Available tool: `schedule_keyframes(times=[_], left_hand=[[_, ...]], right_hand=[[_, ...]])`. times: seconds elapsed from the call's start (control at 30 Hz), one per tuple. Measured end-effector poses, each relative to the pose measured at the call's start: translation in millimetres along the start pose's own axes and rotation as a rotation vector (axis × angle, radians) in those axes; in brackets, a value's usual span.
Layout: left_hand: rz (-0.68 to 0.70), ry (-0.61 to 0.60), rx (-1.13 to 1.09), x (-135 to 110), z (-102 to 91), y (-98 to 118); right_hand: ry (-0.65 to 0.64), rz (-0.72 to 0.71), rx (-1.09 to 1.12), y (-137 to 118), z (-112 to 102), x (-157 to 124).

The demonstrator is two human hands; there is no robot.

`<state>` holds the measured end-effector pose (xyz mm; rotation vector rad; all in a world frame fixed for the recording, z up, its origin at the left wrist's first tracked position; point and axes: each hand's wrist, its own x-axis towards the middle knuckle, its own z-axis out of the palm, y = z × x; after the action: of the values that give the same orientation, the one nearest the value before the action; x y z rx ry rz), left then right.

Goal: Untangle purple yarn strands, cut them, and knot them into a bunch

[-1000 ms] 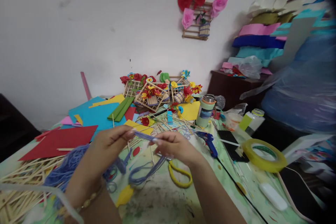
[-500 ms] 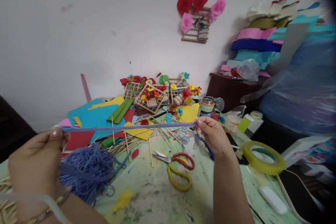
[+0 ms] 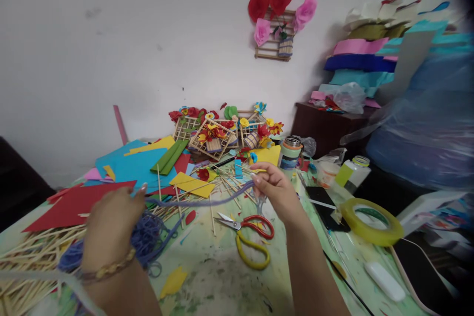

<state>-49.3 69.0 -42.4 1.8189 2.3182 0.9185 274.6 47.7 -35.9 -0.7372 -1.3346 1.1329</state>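
Observation:
My left hand (image 3: 111,219) is closed on one end of a bundle of blue-purple yarn strands (image 3: 207,201). My right hand (image 3: 276,190) pinches the other end, a little higher and to the right. The strands sag slack between the two hands. Under my left hand lies a tangled pile of the same yarn (image 3: 146,234) on the table. Red and yellow scissors (image 3: 250,237) lie on the table just below my right hand.
Coloured paper sheets (image 3: 129,163), wooden sticks (image 3: 33,252) and small stick frames with paper flowers (image 3: 218,131) cover the far table. To the right are a cup (image 3: 291,152), a yellow tape roll (image 3: 372,219), a dark phone (image 3: 326,202) and a white bottle (image 3: 357,170).
My hands had pulled the yarn strands taut and wide apart; now both have come back toward the middle and the strands hang slack. My left hand has dropped onto the yarn pile.

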Motion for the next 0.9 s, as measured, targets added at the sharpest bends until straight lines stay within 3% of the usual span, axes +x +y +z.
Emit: schedule_keyframes(times=[0.07, 0.13, 0.2, 0.3, 0.43, 0.6, 0.9], left_hand=[[0.073, -0.073, -0.077, -8, 2.9, 40], [0.190, -0.124, -0.349, -22, 8.7, 77], [0.341, -0.303, -0.653, -39, 17.3, 106], [0.390, -0.565, -0.870, -62, 32.7, 132], [0.403, -0.686, -0.837, -72, 45.1, 141], [0.505, -0.638, -0.721, -63, 36.7, 136], [0.473, -0.602, -0.669, -50, 14.9, 117]], right_hand=[[-0.076, 0.033, 0.004, 2, 12, 0], [-0.125, 0.052, 0.008, 3, 21, -2], [-0.143, 0.048, -0.006, 3, 27, -4], [-0.131, 0.033, -0.041, 1, 30, -7], [-0.079, 0.063, -0.095, 1, 25, -8], [-0.109, 0.064, -0.162, 0, 18, -7], [-0.053, 0.014, -0.052, -11, 8, -10]])
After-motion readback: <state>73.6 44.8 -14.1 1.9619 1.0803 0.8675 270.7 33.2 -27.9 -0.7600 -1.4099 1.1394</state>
